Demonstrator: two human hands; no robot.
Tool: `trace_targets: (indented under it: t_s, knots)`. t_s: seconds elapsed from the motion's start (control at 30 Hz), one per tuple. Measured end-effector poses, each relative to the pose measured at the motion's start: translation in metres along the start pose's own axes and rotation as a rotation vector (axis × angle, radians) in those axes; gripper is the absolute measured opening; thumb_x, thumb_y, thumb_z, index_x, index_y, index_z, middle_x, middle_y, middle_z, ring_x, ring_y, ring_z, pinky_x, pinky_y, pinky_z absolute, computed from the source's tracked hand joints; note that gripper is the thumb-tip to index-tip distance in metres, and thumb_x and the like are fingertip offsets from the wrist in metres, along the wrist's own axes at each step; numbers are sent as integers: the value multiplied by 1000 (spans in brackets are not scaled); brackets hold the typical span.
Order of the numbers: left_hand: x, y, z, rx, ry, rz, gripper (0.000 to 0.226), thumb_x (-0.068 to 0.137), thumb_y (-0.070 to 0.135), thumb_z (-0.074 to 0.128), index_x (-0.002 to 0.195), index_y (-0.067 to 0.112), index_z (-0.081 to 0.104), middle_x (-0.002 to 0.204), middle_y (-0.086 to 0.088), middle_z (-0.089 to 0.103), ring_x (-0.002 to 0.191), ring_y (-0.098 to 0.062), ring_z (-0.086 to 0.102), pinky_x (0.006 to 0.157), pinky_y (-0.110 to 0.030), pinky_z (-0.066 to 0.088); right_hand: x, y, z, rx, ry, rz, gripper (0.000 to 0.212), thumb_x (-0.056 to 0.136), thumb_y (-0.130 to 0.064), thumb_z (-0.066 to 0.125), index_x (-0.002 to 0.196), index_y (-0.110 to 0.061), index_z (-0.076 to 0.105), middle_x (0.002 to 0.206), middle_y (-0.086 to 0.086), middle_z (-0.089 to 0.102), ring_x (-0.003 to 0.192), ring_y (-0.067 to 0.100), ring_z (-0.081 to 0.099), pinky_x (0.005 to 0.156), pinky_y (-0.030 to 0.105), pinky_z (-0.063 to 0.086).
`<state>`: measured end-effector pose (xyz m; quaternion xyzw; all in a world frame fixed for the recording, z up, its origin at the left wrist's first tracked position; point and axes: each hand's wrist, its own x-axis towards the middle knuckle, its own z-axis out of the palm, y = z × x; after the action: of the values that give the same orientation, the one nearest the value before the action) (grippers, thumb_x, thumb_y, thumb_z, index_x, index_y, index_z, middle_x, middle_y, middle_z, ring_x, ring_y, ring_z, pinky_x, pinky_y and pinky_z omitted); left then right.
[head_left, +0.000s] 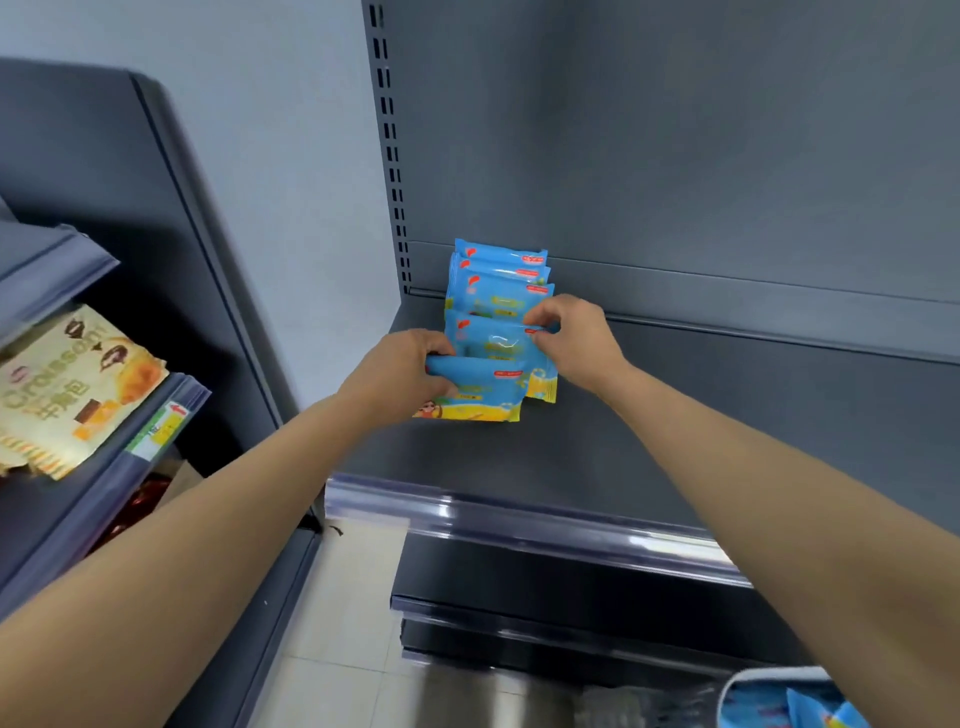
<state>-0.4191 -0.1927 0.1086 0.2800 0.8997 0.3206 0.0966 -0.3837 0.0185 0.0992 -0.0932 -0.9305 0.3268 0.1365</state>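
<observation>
On grey shelf (727, 415), left end, close to the back panel: row of blue packets (498, 275), several, standing one behind another and leaning back.

- Front packet (483, 389): blue top, yellow base, foremost in the row.
- Second packet (498, 340): just behind the front packet, touching it.
- Left hand (400, 374): grip closed round the front packet's top left corner, fingers over the upper edge.
- Right hand (576, 338): grip narrow, thumb and fingertips pinching the second packet's top right edge.
- Clear price rail (519, 514): runs along the shelf's front edge.
- Slotted upright (389, 130): at the shelf's left rear corner.
- Neighbouring shelf (104, 493), to the left: carries a croissant bag (67, 384) lying flat; green and yellow price label (161, 426) on its rail.
- Basket (769, 680), lower right corner, partly in view: holds blue packs (810, 712) of similar colour.
</observation>
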Motion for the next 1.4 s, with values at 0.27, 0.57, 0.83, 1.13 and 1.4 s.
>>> trace_targets:
  t_s: [0.27,0.57,0.83,1.13,1.4]
  knots:
    - [51,-6,7,98,-52,9,53,79,17,72,128,12,53,124,-3,54,109,-21,52,90,-28,42,24,9,4,34,33,-22,16,85,5,59,95,1,70,107,12,64,104,20,59,88,20,44]
    - [82,-2,28,317,18,83,57,80,27,69,130,11,48,130,-9,49,119,-27,38,99,-36,34,13,18,-13,30,138,-3,39,87,9,42,114,-6,66,118,8,64,111,21,58,96,30,47]
    - [69,-6,47,442,105,114,82,75,36,73,140,13,28,139,-9,31,132,-28,23,110,-40,20,-23,16,-36,-77,135,9,34,90,1,45,116,-10,64,121,4,62,115,19,53,97,30,44]
    - [41,9,56,661,175,221,83,76,33,72,140,7,27,143,-14,31,132,-31,26,112,-41,17,-65,11,-52,-139,80,29,33,92,-7,49,122,-13,59,129,1,56,123,16,45,99,24,35]
    - [8,59,70,525,293,351,65,76,22,73,131,4,43,132,-16,44,122,-34,37,106,-41,22,-116,14,-90,-323,93,-51,35,93,-13,53,127,-11,56,133,2,54,129,20,41,108,37,32]
